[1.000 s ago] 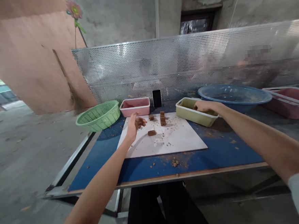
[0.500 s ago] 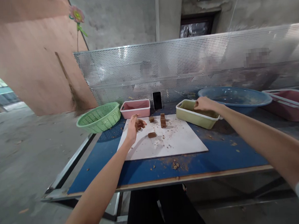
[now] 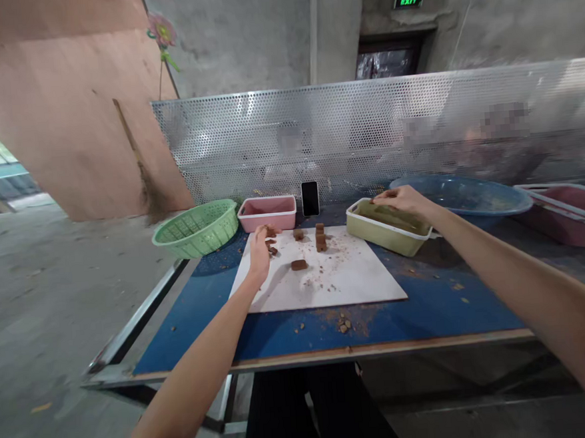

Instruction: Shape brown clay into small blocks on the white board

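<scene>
My left hand (image 3: 262,248) is over the left part of the white board (image 3: 347,282), its fingers apart and smeared with brown, with no piece held in it. A brown block (image 3: 298,264) lies to its right, a smaller brown lump (image 3: 298,234) is farther back, and a short row of brown blocks (image 3: 320,238) stands near the board's middle. Above the left end of the olive-green bin (image 3: 389,237) is my right hand (image 3: 402,200), fingers stretched leftward; whether anything small is between them cannot be made out.
Behind the board are a green basket (image 3: 198,232), a pink bin (image 3: 268,219) and a dark-screened device (image 3: 310,198). A blue basin (image 3: 471,196) and another pink bin (image 3: 572,213) stand right. Crumbs (image 3: 345,325) lie near the blue table's (image 3: 191,339) front edge.
My right hand has lifted a little from inside the olive-green bin, and its fingers show more. My left hand has turned slightly over the same spot. The view has shifted slightly.
</scene>
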Action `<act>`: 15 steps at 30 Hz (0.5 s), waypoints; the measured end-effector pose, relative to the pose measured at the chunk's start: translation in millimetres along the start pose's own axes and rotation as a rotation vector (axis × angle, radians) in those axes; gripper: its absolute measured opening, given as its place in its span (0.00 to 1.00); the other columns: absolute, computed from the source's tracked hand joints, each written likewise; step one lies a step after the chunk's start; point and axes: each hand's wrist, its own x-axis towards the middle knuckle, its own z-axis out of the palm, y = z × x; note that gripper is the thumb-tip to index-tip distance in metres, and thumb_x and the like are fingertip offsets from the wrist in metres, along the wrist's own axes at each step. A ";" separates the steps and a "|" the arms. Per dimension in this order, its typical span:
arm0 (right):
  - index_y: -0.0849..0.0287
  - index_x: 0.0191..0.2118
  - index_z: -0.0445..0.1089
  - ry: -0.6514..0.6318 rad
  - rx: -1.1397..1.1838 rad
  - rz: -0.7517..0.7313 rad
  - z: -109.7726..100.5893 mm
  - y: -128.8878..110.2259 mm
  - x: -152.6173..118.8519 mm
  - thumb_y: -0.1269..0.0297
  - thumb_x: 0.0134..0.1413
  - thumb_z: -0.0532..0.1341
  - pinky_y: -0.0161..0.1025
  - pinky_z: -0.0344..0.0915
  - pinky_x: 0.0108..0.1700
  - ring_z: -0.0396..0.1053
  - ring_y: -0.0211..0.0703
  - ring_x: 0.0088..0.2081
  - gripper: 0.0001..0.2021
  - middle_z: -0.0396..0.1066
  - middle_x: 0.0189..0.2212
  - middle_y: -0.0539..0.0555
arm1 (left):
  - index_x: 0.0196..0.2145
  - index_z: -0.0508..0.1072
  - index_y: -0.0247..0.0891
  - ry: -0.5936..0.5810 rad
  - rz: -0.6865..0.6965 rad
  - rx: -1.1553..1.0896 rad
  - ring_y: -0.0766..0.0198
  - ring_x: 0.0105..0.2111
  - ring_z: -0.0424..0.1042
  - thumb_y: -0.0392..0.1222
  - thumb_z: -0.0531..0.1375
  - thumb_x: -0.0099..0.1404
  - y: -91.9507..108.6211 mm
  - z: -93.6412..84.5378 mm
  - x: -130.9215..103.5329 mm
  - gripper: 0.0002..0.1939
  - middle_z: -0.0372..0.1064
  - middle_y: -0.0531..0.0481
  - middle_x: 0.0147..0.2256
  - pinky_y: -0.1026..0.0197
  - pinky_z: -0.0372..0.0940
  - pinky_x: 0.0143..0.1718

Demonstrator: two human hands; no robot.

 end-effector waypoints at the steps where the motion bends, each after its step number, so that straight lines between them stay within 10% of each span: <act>1: 0.66 0.46 0.84 -0.077 0.113 -0.053 3.2 -9.7 -5.9 0.51 0.63 0.67 0.41 0.62 0.36 0.69 0.40 0.31 0.21 0.80 0.35 0.63 | 0.39 0.74 0.40 0.050 -0.010 -0.038 0.62 0.34 0.74 0.51 0.59 0.68 0.8 6.0 -2.3 0.12 0.78 0.45 0.40 0.64 0.66 0.32; 8: 0.58 0.45 0.82 -0.258 0.284 -0.406 59.1 -99.4 -61.1 0.48 0.59 0.67 0.39 0.58 0.32 0.64 0.40 0.26 0.19 0.72 0.24 0.50 | 0.36 0.72 0.36 -0.079 -0.537 -0.564 0.46 0.41 0.81 0.48 0.50 0.74 6.0 65.0 -30.6 0.17 0.79 0.35 0.41 0.45 0.76 0.43; 15: 0.58 0.41 0.81 -0.342 0.168 -0.638 87.5 -135.7 -93.1 0.62 0.61 0.66 0.40 0.66 0.41 0.74 0.44 0.35 0.08 0.80 0.35 0.55 | 0.43 0.75 0.33 -0.011 -0.629 -0.639 0.66 0.22 0.72 0.35 0.57 0.72 4.6 87.6 -32.5 0.07 0.73 0.49 0.26 0.66 0.71 0.27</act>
